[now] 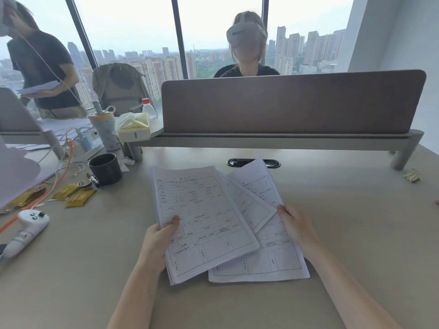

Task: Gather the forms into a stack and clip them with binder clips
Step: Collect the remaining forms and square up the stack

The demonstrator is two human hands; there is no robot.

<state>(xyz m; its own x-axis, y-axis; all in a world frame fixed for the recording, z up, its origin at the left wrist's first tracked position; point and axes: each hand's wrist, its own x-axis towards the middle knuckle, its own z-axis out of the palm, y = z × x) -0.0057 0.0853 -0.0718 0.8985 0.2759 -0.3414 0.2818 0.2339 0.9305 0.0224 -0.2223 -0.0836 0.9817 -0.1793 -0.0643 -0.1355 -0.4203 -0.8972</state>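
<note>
Now we gather forms: our left hand point(158, 236) has its grip clamped on a stack point(202, 219) while our right hand point(297, 227) pinches loose sheets point(263, 260) on the bench point(356, 222).

Forms point(204, 217): print too small to read; lower sheets partly covered by the top sheaf.
Left hand point(158, 236): fingers hidden under the sheaf, thumb alone showing.
Clips point(412, 175), 2 o'clock: blurred, count unclear.
Controller point(25, 231), 9 o'clock: tail cut by left edge.
Fingertip point(437, 202), 3 o'clock: cut by right edge.
Grommet point(240, 162): middle hidden behind a sheet.
</note>
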